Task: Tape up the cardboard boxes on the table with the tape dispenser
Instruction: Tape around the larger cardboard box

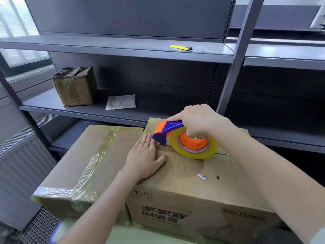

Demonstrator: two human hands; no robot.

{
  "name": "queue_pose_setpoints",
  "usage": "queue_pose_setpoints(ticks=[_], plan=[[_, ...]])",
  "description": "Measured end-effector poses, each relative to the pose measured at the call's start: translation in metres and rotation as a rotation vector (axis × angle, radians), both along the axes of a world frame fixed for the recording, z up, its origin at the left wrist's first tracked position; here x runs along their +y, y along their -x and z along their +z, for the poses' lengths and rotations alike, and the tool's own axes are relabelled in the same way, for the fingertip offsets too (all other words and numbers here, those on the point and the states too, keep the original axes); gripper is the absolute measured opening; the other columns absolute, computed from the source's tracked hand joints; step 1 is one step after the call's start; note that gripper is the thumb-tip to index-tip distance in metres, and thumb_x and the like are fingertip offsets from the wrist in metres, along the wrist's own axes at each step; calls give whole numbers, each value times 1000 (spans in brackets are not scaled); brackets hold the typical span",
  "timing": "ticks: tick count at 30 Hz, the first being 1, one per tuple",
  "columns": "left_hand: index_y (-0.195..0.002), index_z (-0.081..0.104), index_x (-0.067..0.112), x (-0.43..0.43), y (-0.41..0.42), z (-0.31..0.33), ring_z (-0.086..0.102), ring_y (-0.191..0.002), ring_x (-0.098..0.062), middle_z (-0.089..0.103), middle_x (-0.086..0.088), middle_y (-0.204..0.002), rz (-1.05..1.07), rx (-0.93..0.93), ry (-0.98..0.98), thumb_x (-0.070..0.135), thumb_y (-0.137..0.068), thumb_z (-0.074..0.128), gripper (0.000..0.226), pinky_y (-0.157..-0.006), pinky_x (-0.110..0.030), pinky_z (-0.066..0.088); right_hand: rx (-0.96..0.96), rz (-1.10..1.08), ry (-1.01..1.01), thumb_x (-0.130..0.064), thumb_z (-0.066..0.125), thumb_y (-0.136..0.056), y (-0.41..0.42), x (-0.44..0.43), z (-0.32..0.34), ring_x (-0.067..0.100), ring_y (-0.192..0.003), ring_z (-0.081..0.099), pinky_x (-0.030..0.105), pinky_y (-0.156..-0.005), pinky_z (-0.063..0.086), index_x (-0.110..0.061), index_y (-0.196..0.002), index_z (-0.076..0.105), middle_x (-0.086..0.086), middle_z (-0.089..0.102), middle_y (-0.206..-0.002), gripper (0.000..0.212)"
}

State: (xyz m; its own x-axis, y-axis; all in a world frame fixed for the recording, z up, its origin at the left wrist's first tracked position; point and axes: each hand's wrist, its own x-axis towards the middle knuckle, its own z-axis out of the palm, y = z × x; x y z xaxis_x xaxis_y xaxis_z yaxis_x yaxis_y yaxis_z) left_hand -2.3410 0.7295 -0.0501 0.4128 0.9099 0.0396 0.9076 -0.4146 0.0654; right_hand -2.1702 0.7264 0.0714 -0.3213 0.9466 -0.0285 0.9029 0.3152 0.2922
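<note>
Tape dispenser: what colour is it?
The tape dispenser is blue and orange; the head view shows it.

Premises type: storeroom or packing area, by its fittings and goods.
Shelving: grey metal shelving (123, 50) in bays fills the view ahead; a slotted upright (228, 18) carries the boards.
Stock on shelf: small taped box (74, 86) on the middle board, with a printed paper slip (121, 102) lying near it.
Tools: yellow utility knife (181, 47) on the upper board; tape dispenser (184, 138) with a clear roll, on a carton.
Goods in hand: two cardboard boxes (91, 155) side by side, with tape on their seams and edges; the right one bears handling symbols (149, 196) and printed lettering.
Building fabric: window (15, 23) at left, ribbed radiator (22, 164) beneath it.
</note>
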Motion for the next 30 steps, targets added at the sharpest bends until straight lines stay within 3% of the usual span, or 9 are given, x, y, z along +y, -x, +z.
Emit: queue_pose_setpoints(ticks=[6, 15, 18, 21, 23, 28, 30], plan=[[-151, 3, 11, -2, 1, 0, -4, -146, -15, 2, -6, -159, 32, -16, -1, 61, -93, 21, 79, -119, -29, 1, 56, -4, 68, -24, 62, -87, -12, -4, 9, 11, -82, 40, 21, -54, 37, -44, -146, 22, -9, 42, -99, 73], [-151, 3, 11, -2, 0, 1, -3, -145, -11, 0, -4, -159, 76, -38, 21, 57, -95, 25, 76, -117, -25, -1, 55, 23, 92, -26, 62, -83, -34, -9, 14, 11, -78, 46, 27, -59, 44, -51, -142, 26, -14, 41, -90, 73], [-151, 1, 10, -1, 0, 1, -5, -145, -10, -2, -4, -159, 87, -16, 44, 56, -96, 24, 76, -117, -25, -2, 102, -28, 161, -27, 64, -82, -60, -15, 19, 8, -69, 47, 28, -61, 48, -51, -142, 28, -18, 40, -78, 74], [-151, 0, 9, 0, -1, 3, -6, -145, -10, -3, -3, -159, 88, 2, 59, 55, -96, 23, 75, -117, -25, -2, 144, -71, 173, -24, 64, -82, -91, -25, 27, 7, -61, 45, 20, -50, 37, -52, -140, 29, -15, 42, -69, 73], [-151, -1, 10, 0, -1, 5, -7, -145, -11, -4, -3, -159, 82, 16, 73, 55, -96, 23, 75, -116, -25, -3, 127, -74, 138, -25, 62, -82, -104, -33, 27, 7, -62, 45, 19, -50, 33, -53, -140, 28, -14, 42, -70, 73], [-150, -5, 10, -3, -5, 7, -9, -145, -12, -8, -4, -158, 87, 74, 80, 59, -95, 19, 79, -117, -26, -3, 116, -60, 71, -28, 58, -84, -110, -39, 11, 11, -76, 48, 27, -67, 46, -53, -141, 26, -15, 34, -78, 70], [-150, -5, 8, -5, -9, 9, -11, -145, -13, -9, -5, -158, 85, 93, 83, 62, -93, 19, 82, -116, -27, -5, 156, -68, 68, -25, 59, -84, -111, -36, 8, 11, -76, 48, 26, -64, 45, -49, -141, 29, -15, 33, -77, 69]])
